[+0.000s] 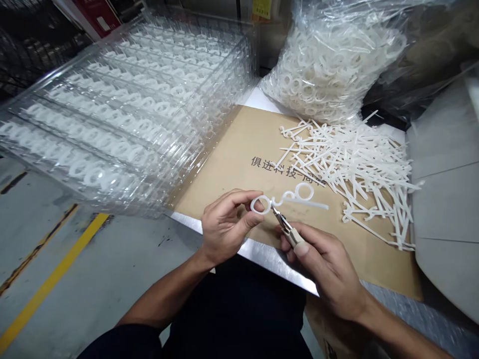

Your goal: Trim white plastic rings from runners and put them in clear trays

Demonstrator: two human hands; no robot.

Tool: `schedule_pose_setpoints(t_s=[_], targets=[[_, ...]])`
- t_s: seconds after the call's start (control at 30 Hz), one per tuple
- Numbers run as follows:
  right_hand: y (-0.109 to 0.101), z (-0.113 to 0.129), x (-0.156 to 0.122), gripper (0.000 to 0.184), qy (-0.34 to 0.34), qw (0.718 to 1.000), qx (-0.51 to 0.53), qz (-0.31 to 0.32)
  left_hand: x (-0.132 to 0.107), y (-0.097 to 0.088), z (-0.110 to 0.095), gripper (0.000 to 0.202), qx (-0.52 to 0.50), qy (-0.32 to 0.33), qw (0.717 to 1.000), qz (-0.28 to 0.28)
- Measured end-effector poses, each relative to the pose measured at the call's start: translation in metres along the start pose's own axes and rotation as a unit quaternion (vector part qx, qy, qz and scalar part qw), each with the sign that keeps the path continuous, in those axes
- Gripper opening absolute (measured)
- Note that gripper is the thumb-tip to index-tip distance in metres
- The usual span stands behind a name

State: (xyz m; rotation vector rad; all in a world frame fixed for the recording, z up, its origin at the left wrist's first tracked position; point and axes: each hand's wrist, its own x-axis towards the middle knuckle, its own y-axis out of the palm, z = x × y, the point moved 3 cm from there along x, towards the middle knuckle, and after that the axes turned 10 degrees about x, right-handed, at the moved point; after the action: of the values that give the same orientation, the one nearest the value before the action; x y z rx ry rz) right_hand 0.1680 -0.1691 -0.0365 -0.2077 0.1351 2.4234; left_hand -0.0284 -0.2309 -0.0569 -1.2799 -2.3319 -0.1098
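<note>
Leftmost, stacked clear trays [112, 114] fill the left end of the worktop [269, 257]; my left hand [228, 229] pinches a white plastic ring [261, 204] above the cardboard sheet [239, 149], seemingly to give the small nippers [286, 229], gripped in my right hand [322, 264], access, with loose plastic pieces [355, 169] toward the right edge.

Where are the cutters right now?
In the head view, the cutters sit low of centre in the right hand, tips at the white plastic ring held by the left hand, over the cardboard sheet.
</note>
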Motion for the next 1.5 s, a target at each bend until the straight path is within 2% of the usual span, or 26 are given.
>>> schedule_pose_setpoints(t_s=[0.9, 1.3, 1.5], targets=[[-0.001, 0.002, 0.001, 0.038, -0.015, 1.000, -0.018, -0.011, 0.003, 0.001, -0.006, 0.035, 0.044, 0.048, 0.998, 0.024], [0.001, 0.002, 0.002, 0.041, -0.033, 0.997, -0.076, 0.008, 0.000, 0.002, -0.002, 0.033, 0.041, 0.025, 0.999, 0.023], [0.002, -0.006, 0.003, 0.041, -0.003, 0.999, -0.034, 0.002, 0.000, 0.002, 0.001, 0.032, 0.016, -0.002, 1.000, 0.021]])
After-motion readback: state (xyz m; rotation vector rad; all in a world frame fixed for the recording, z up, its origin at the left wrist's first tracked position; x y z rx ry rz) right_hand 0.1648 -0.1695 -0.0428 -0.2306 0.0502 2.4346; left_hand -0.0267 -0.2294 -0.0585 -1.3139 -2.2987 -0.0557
